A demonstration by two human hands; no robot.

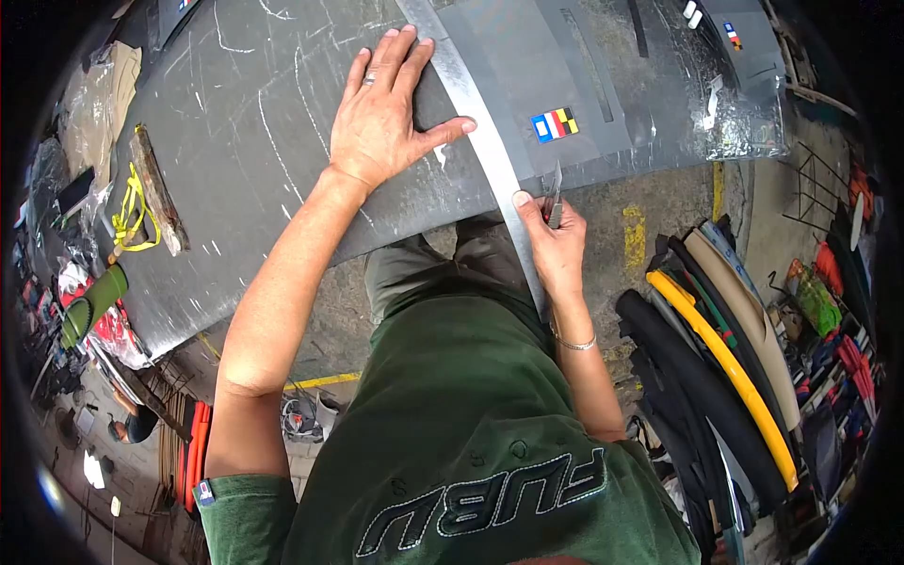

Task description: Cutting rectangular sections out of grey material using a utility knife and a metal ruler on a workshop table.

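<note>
My left hand [375,121] lies flat with fingers apart on a dark, scratched worktable [245,122]. Its thumb presses on a long metal straightedge [482,132], and the fingertips reach close to the same strip farther up. At the table's near edge, my right hand [557,247] is closed around a utility knife [556,202], blade pointing away from me. The right thumb rests against the straightedge. Grey sheet material [508,71] lies along the strip's right side. It carries a small patch of coloured blocks [555,124].
Rolls of material, one yellow [725,372] and several black or beige, stand at the right. A wooden piece [158,193] with yellow strap [132,217] and a green roll [94,306] are at the left. Another person [137,424] is at the lower left.
</note>
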